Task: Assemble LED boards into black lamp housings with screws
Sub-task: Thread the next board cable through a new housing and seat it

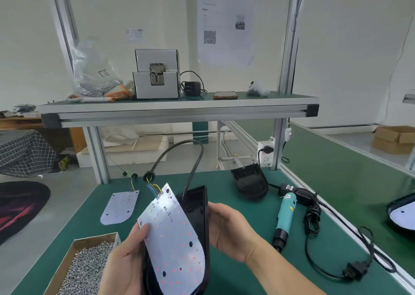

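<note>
Head view: left hand (125, 263) pinches the LED board (175, 234), tilted against the black lamp housing (197, 205) gripped by the right hand (229, 229), long axes parallel.

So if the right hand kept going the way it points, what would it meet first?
The black lamp housing it holds: the right hand points left into its back, with the LED board probably just beyond.

On the upper shelf (179, 112) a grey box-shaped machine (156, 77) stands beside a black power adapter (190, 88) and a phone (225, 95), a sheet with a QR code (224, 20) hangs on the wall behind, and cardboard boxes (395, 138) sit far right.
</note>
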A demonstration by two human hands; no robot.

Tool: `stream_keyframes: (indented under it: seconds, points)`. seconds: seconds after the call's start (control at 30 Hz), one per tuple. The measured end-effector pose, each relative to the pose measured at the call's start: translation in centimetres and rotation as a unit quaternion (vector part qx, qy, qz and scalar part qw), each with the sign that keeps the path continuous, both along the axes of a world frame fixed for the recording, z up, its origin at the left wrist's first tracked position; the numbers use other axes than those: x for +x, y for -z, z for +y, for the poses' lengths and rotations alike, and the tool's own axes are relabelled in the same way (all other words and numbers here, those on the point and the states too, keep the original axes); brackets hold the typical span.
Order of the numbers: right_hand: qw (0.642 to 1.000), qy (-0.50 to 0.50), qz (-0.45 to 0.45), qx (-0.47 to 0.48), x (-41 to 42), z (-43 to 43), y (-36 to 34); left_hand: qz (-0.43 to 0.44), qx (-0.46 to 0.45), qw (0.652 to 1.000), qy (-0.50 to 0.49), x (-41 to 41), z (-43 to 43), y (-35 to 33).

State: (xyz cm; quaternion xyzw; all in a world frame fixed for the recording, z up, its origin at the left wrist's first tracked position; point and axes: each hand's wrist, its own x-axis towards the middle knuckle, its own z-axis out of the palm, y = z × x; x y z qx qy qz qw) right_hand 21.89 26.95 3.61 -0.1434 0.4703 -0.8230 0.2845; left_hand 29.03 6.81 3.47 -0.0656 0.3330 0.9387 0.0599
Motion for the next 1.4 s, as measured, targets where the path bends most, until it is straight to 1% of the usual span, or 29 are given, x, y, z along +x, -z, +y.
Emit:
stream_keyframes:
  seconds: [0.03, 0.07, 0.1, 0.13, 0.17, 0.2, 0.23, 0.27, 0.3, 0.37, 0.43, 0.47, 0.5, 0.53, 0.6, 0.63, 0.67, 0.73, 0.8, 1.0, 1.07, 1.13, 1.17, 1.23, 1.27, 1.3, 1.33, 1.37, 1.4]
  points:
    - [1.0, -0.003, 0.012, -0.007, 0.1, -0.2, 0.1, -0.002, 0.002, 1.0, 0.003, 0.1, -0.1, -0.1]
    - [0.998, 0.008, 0.054, 0.025, 0.0, -0.2, 0.4, -0.003, 0.004, 1.0, 0.005, 0.3, -0.2, -0.3]
    - [0.982, 0.042, 0.14, 0.116, -0.2, -0.2, 0.6, -0.004, 0.005, 1.0, 0.003, 0.4, -0.2, -0.5]
    - [0.928, 0.083, 0.265, 0.248, -0.5, 0.0, 0.9, -0.004, 0.012, 1.0, -0.003, 0.6, -0.4, -0.8]
    - [0.828, 0.101, 0.39, 0.39, -1.0, 0.3, 1.5, -0.003, 0.019, 1.0, -0.013, 0.6, -0.7, -1.0]
    - [0.707, 0.093, 0.478, 0.512, -1.7, 0.8, 2.3, 0.0, 0.019, 0.999, -0.031, 0.6, -1.1, -1.1]
    - [0.61, 0.083, 0.506, 0.604, -2.3, 1.4, 3.0, 0.0, 0.012, 0.999, -0.048, 0.6, -1.5, -1.3]
    - [0.549, 0.074, 0.489, 0.674, -2.7, 2.0, 3.7, -0.002, 0.003, 0.998, -0.061, 0.8, -1.8, -1.4]
    - [0.511, 0.064, 0.45, 0.73, -3.1, 2.7, 4.3, -0.007, -0.007, 0.998, -0.066, 1.0, -1.9, -1.6]
    - [0.477, 0.061, 0.39, 0.786, -3.8, 3.6, 5.2, -0.016, -0.034, 0.997, -0.073, 1.2, -2.0, -1.6]
    - [0.478, 0.081, 0.368, 0.793, -4.0, 3.9, 4.8, -0.019, -0.063, 0.996, -0.062, 0.7, -1.6, -1.5]
    - [0.504, 0.105, 0.362, 0.777, -3.9, 3.7, 4.1, -0.02, -0.093, 0.994, -0.057, 0.4, -1.4, -1.2]
    - [0.558, 0.137, 0.357, 0.736, -3.8, 3.5, 3.0, -0.007, -0.123, 0.991, -0.056, 0.3, -1.3, -0.7]
    - [0.649, 0.18, 0.341, 0.656, -3.7, 3.2, 1.5, -0.003, -0.14, 0.988, -0.062, 0.2, -1.2, -0.5]
    - [0.851, 0.216, 0.23, 0.42, -3.4, 2.5, -2.0, 0.0, -0.183, 0.982, -0.05, -0.2, -0.3, -0.1]
    - [0.904, 0.19, 0.179, 0.338, -3.4, 2.5, -3.7, 0.019, -0.186, 0.982, -0.019, 0.2, 0.1, 0.1]
    - [0.923, 0.148, 0.166, 0.313, -3.4, 2.5, -5.2, 0.039, -0.182, 0.982, 0.014, 0.5, 0.5, 0.2]
    - [0.921, 0.071, 0.194, 0.332, -3.1, 2.6, -7.3, 0.071, -0.191, 0.977, 0.068, 0.7, 0.8, 0.2]
    - [0.918, 0.035, 0.213, 0.333, -3.0, 2.4, -8.4, 0.082, -0.211, 0.97, 0.089, 0.7, 1.0, 0.3]
    - [0.946, 0.067, 0.204, 0.244, -2.1, 3.0, -8.3, 0.084, -0.17, 0.982, 0.002, 0.5, 0.5, 1.4]
    - [0.948, 0.073, 0.205, 0.234, -1.6, 2.8, -7.5, 0.08, -0.183, 0.979, -0.03, 0.6, 0.6, 1.3]
    - [0.912, 0.096, 0.272, 0.292, -1.0, 2.3, -6.8, 0.086, -0.195, 0.976, -0.04, 0.6, 0.8, 1.2]
    - [0.87, 0.107, 0.332, 0.349, -0.8, 2.1, -6.5, 0.09, -0.197, 0.975, -0.039, 0.5, 0.9, 1.3]
    - [0.754, 0.097, 0.445, 0.472, -0.6, 1.8, -6.0, 0.106, -0.196, 0.975, -0.024, 0.5, 1.1, 1.3]
    - [0.708, 0.075, 0.48, 0.512, -0.6, 1.8, -5.7, 0.116, -0.195, 0.974, -0.011, 0.5, 1.2, 1.3]
    - [0.678, 0.05, 0.501, 0.535, -0.7, 1.9, -5.7, 0.126, -0.194, 0.973, 0.001, 0.5, 1.4, 1.4]
    - [0.668, 0.029, 0.511, 0.54, -0.7, 2.1, -5.7, 0.131, -0.191, 0.973, 0.005, 0.5, 1.5, 1.4]
    - [0.68, 0.017, 0.504, 0.532, -0.8, 2.3, -5.8, 0.133, -0.19, 0.973, -0.001, 0.4, 1.5, 1.5]
    - [0.723, 0.021, 0.469, 0.506, -0.9, 2.7, -6.0, 0.132, -0.19, 0.973, -0.015, 0.4, 1.5, 1.7]
